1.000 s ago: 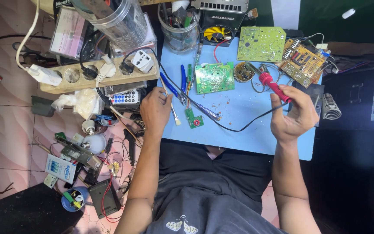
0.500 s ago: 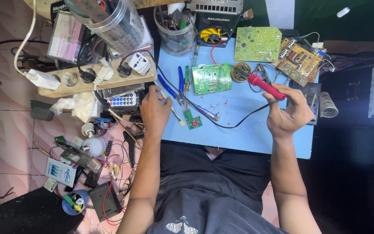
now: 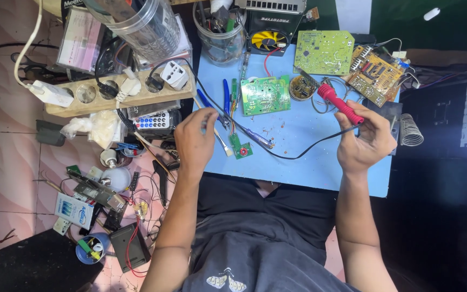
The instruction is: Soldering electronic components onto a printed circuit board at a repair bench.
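Your right hand (image 3: 364, 139) has drawn the clamped red soldering iron (image 3: 340, 104) back over the blue tabletop (image 3: 320, 162), while your left hand (image 3: 195, 138) pinches a thin tool (image 3: 220, 141).

I sit at a small blue tabletop (image 3: 320, 162) that fills the middle of my view. At nine o'clock the floor (image 3: 6, 162) is pale pink tile with a wavy pattern, lit evenly and softly. A wooden power strip (image 3: 82, 100) lies at ten o'clock, its cables trailing off across the tiles. A dark slab (image 3: 22, 267) cuts across the corner at seven o'clock. From one to four o'clock everything falls into deep shadow beside dark furniture (image 3: 439, 189), with a green surface (image 3: 406, 21) at one o'clock.
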